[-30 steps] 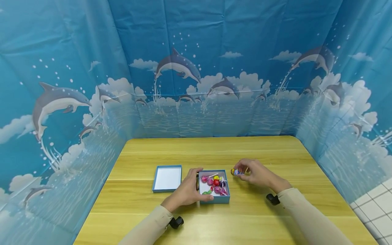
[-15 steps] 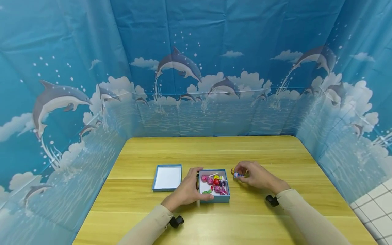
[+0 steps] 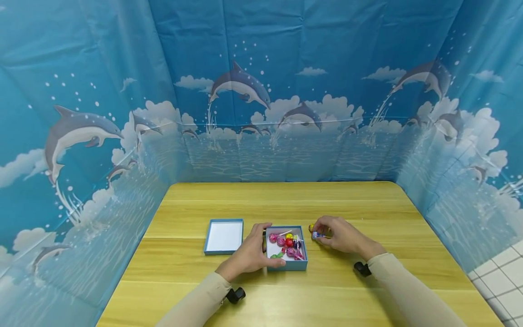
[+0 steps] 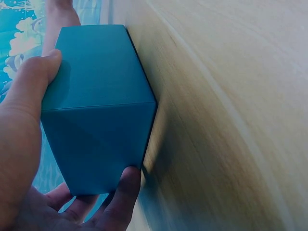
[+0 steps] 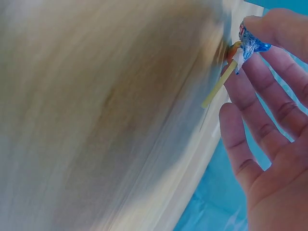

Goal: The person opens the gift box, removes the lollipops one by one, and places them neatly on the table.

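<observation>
My left hand (image 3: 247, 255) grips a small open blue box (image 3: 287, 267) by its side, thumb at the near wall and fingers round the far corner. In the left wrist view, the thumb and fingertips lie against the blue walls of the box. Several wrapped lollipops, pink, red, yellow, green and dark, lie inside on the white bottom. To the right of the box, my right hand (image 3: 342, 234) pinches a blue-wrapped lollipop (image 5: 248, 45) with a pale yellow stick, between thumb and fingers. A yellow-wrapped lollipop (image 3: 311, 227) shows just behind it, partly hidden by the fingers.
The box's lid (image 3: 224, 237), white inside with a blue rim, lies upturned to the left of my left hand. A wooden table (image 3: 282, 200) carries everything. Blue dolphin-print curtains (image 3: 282, 154) stand along its back and sides.
My right hand has shifted slightly toward me, with the blue-wrapped lollipop now apart from the yellow one in view. The left hand stays on the box.
</observation>
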The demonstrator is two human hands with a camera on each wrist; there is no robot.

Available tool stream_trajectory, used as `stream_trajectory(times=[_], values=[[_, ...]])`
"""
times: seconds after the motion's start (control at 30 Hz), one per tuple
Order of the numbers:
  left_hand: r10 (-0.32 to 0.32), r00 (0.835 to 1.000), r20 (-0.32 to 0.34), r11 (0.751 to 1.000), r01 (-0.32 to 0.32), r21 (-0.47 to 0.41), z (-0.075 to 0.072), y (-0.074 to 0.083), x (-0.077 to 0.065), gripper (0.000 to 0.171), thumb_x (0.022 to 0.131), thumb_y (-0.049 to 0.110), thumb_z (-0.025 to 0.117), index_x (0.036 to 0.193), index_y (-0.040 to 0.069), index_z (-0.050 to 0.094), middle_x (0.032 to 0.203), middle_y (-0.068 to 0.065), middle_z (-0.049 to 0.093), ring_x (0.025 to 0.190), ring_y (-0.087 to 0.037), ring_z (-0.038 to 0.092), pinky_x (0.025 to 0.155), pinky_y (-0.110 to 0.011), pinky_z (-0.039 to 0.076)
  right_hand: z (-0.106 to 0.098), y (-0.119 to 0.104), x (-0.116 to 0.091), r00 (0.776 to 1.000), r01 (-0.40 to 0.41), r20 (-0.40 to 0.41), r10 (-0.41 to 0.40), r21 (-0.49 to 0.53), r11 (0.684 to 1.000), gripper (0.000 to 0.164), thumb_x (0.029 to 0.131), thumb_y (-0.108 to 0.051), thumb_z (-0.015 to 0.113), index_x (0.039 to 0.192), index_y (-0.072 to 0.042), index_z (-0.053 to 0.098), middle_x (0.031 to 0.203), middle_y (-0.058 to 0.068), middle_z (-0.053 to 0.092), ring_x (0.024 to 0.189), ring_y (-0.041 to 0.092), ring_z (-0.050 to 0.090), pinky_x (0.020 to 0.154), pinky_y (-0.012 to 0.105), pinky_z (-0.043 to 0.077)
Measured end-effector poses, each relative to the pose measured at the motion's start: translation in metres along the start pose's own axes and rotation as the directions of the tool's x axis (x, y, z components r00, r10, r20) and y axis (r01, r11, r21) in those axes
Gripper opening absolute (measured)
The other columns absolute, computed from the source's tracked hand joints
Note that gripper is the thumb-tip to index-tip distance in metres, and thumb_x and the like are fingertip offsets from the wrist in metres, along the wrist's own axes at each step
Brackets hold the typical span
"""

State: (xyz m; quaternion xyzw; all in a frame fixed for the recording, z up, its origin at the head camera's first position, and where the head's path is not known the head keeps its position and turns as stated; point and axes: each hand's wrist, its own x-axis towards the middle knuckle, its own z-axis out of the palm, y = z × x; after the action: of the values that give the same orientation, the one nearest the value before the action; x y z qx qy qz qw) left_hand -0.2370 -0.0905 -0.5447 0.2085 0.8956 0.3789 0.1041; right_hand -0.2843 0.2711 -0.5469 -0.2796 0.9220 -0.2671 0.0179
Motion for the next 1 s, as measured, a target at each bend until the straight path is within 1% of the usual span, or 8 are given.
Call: stream_trajectory(times=[0.4,0.57,0.8,0.9,1.0], values=[[-0.002,1.000,0.001,1.000,0.002,0.003,-0.0003,0.0001,0.0010,0.127,0.087,0.062,0.101,0.183,0.016,0.031,0.177,-0.017,0.046,0.147,-0.034,0.061,0.128,-0.062,0.054,0.0044,0.0018,0.0007,1.000,-0.006,-0.002,0.006,-0.004,1.000,0.017,0.104,-0.015,0.091,0.115,-0.020,0.080,0.105,-0.014,0.080,0.093,-0.002,0.070,0.086,0.033,0.066],[-0.004,1.000,0.000,1.000,0.004,0.008,0.0000,0.0000,0.0011,0.127,0.087,0.063,0.100,0.183,0.017,0.031,0.177,-0.016,0.046,0.149,-0.036,0.061,0.128,-0.063,0.053,0.0047,0.0019,-0.0001,1.000,0.006,-0.010,-0.006,-0.005,1.000,0.017,0.103,-0.014,0.091,0.115,-0.020,0.080,0.106,-0.013,0.080,0.093,-0.002,0.071,0.087,0.033,0.067],[-0.001,1.000,-0.002,1.000,0.001,0.007,-0.0003,0.0002,0.0010,0.126,0.087,0.063,0.101,0.182,0.017,0.032,0.176,-0.016,0.047,0.144,-0.032,0.062,0.127,-0.062,0.054,0.0056,0.0037,0.0009,0.999,0.010,-0.031,-0.011,-0.040,0.999,0.017,0.103,-0.015,0.092,0.116,-0.021,0.082,0.108,-0.012,0.081,0.094,-0.001,0.072,0.088,0.035,0.067],[0.000,1.000,-0.001,1.000,0.000,0.003,-0.0007,0.0005,0.0009,0.126,0.087,0.062,0.101,0.182,0.016,0.032,0.175,-0.016,0.048,0.144,-0.033,0.061,0.128,-0.062,0.054,0.0059,0.0041,0.0013,0.999,0.012,-0.035,-0.013,-0.043,0.999,0.018,0.103,-0.014,0.092,0.116,-0.021,0.083,0.109,-0.011,0.081,0.095,0.001,0.073,0.089,0.037,0.068],[-0.004,1.000,0.000,1.000,0.004,0.004,-0.0005,0.0011,0.0006,0.126,0.087,0.062,0.101,0.182,0.017,0.032,0.176,-0.016,0.047,0.149,-0.035,0.061,0.129,-0.063,0.053,0.0062,0.0039,0.0012,0.999,0.010,-0.038,-0.011,-0.047,0.999,0.018,0.103,-0.014,0.092,0.117,-0.021,0.083,0.110,-0.012,0.081,0.096,0.002,0.073,0.090,0.038,0.068]])
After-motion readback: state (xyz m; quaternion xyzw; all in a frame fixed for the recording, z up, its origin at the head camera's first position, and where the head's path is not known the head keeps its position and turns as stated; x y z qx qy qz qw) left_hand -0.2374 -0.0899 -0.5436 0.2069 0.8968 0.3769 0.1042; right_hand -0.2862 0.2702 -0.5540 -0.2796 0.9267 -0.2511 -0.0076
